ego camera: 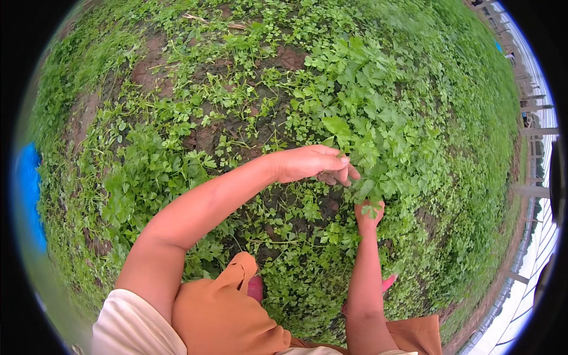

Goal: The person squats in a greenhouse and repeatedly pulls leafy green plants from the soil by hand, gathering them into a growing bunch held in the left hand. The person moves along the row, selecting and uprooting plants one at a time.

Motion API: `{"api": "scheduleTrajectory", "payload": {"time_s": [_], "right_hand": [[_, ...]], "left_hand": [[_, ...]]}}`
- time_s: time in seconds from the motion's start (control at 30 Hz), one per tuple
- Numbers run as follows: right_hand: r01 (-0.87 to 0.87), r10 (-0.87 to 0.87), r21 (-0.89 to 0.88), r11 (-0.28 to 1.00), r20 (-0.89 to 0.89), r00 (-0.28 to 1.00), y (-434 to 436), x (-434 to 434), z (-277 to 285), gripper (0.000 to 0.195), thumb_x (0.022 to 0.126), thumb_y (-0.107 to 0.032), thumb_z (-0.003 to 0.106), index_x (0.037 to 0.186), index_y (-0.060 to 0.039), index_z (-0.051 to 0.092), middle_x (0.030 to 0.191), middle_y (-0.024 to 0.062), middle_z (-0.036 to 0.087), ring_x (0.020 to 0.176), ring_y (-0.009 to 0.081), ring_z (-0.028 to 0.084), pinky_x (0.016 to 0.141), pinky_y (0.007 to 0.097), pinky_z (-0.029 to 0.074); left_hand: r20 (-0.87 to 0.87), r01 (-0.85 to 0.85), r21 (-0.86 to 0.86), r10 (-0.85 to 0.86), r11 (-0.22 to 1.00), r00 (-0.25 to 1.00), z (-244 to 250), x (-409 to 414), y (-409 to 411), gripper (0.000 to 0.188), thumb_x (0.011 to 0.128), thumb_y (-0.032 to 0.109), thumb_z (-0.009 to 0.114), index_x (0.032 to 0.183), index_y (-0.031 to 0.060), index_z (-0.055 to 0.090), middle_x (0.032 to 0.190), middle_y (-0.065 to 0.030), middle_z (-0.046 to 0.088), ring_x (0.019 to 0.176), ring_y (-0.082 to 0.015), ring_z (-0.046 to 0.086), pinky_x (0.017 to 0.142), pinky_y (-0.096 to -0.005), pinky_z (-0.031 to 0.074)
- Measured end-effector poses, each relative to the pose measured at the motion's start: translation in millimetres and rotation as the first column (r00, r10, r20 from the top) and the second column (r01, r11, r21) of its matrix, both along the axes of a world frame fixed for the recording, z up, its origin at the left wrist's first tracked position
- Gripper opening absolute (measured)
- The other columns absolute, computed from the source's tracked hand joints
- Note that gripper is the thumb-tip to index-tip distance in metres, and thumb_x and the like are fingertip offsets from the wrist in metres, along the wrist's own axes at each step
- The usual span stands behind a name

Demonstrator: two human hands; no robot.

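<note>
Leafy green plants [366, 84], with lobed leaves like celery or parsley, grow in a dense patch before me. My left hand [320, 165] reaches across from the left, its curled fingers at the near edge of the taller leaves. A bit of green shows by its thumb, but whether the fingers pinch it is unclear. Lower and to the right, my right hand [370, 212] is closed at the base of a leafy bunch [377, 177]. Leaves hang over that hand and partly cover its fingers.
Dark soil [208, 137] shows between low, thin plants. Another tall clump [146, 177] grows at left, near a blue object [30, 197] at the rim. A pink shoe [255, 288] shows below my orange-brown clothing [226, 315]. Posts [534, 191] and white sheeting [528, 301] stand along the right.
</note>
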State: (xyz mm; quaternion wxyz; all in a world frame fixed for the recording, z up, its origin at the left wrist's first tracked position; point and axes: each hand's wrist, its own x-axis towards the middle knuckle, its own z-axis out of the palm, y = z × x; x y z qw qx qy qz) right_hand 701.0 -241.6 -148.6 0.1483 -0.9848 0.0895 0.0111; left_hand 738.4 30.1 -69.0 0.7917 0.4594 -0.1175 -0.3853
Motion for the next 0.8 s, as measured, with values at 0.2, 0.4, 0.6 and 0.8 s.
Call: {"api": "scheduleTrajectory", "payload": {"time_s": [0.2, 0.4, 0.6, 0.8], "right_hand": [[-0.087, 0.097, -0.070, 0.994, 0.151, 0.984, -22, -12, -19, 0.030, 0.069, -0.027, 0.074, 0.065, 0.0010, 0.062, 0.074, 0.0171, 0.063, 0.071, 0.0368, 0.059, 0.065, 0.0418, 0.047], [0.089, 0.037, 0.800, 0.594, -0.138, 0.990, -6, -22, 62, 0.016, 0.077, -0.013, 0.070, 0.071, 0.0008, 0.065, 0.064, -0.0009, 0.056, 0.054, 0.0039, 0.046, 0.048, 0.0210, 0.036], [0.258, 0.091, 0.689, 0.677, -0.426, 0.900, -5, -43, 110, 0.012, 0.079, -0.009, 0.068, 0.080, 0.0025, 0.066, 0.064, -0.0005, 0.060, 0.055, 0.0042, 0.050, 0.046, 0.0206, 0.038], [-0.279, 0.575, 0.594, 0.755, -0.393, 0.718, 50, -48, 132, 0.015, 0.079, -0.013, 0.065, 0.082, 0.0019, 0.063, 0.069, 0.0045, 0.065, 0.059, 0.0112, 0.057, 0.054, 0.0284, 0.045]], "left_hand": [[-0.059, 0.028, 0.070, -0.023, 0.997, 0.998, 2, -13, 0, 0.034, 0.098, 0.030, 0.036, 0.080, 0.0071, 0.055, 0.122, -0.0117, 0.054, 0.107, -0.0197, 0.053, 0.091, -0.0340, 0.042], [-0.122, 0.050, 0.091, -0.039, 0.995, 0.992, -6, -31, 4, 0.032, 0.098, 0.029, 0.039, 0.091, 0.0055, 0.060, 0.120, -0.0101, 0.055, 0.107, -0.0201, 0.054, 0.093, -0.0348, 0.042], [-0.232, 0.149, 0.220, -0.097, 0.964, 0.968, 0, -40, -29, 0.035, 0.097, 0.028, 0.043, 0.117, 0.0006, 0.051, 0.120, -0.0089, 0.054, 0.112, -0.0197, 0.051, 0.094, -0.0344, 0.042], [0.071, 0.391, 0.610, -0.538, 0.690, 0.840, 11, -53, -31, 0.041, 0.095, 0.031, 0.047, 0.122, 0.0002, 0.049, 0.096, -0.0046, 0.059, 0.084, -0.0144, 0.053, 0.077, -0.0307, 0.046]]}}
